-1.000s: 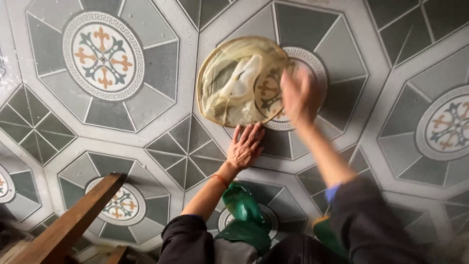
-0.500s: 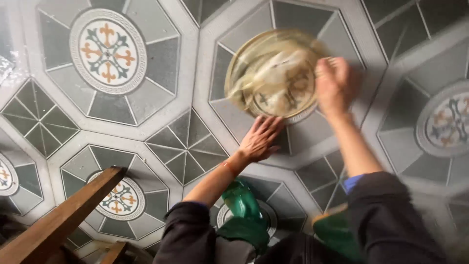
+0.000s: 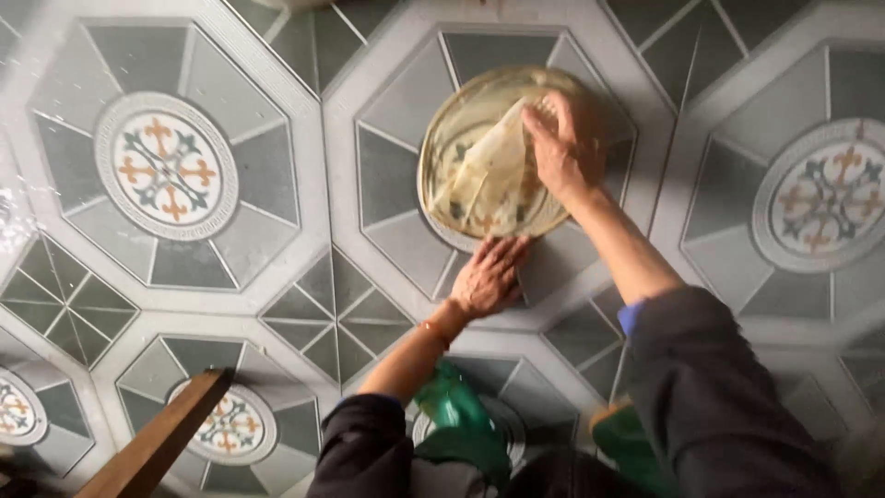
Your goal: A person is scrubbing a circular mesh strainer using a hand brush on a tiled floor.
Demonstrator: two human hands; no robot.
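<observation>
A round, thin, yellowish translucent sheet lies flat on the patterned tiled floor. A pale folded flap of it is raised in the middle. My right hand is on the sheet's right side, fingers pinching the top of that flap. My left hand rests palm down on the floor just below the sheet's lower edge, fingers spread and touching the rim. Both forearms are bare, with dark sleeves pushed up.
Green footwear shows below my arms, with another green piece to the right. A brown wooden bar slants in at the bottom left. The floor tiles carry octagon patterns with round cross medallions.
The view has shifted, so the sheet sits further right in frame. My right hand moved from the sheet's right rim onto its middle, lifting a folded flap. My left hand stays pressed below it.
</observation>
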